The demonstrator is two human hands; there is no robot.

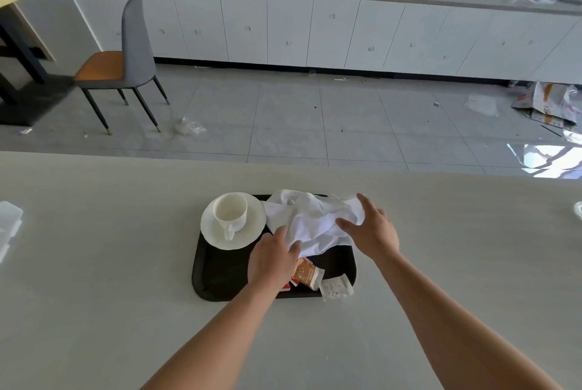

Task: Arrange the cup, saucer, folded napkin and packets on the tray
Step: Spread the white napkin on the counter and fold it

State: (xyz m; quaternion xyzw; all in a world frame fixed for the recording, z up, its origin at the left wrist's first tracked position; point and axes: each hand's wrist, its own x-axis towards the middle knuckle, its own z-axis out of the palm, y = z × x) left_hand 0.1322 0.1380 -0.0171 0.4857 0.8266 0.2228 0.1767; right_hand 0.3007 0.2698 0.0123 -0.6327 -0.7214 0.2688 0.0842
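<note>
nearest, a clear packet is seen overhanging the front right rim of the black tray, with an orange packet just beside it on the tray. the near edge of the crumpled white napkin is pinched by the left hand. the right hand is laid on the napkin's right side with fingers spread. farther left, the cup is set upright on the saucer, which overlaps the tray's far left corner.
</note>
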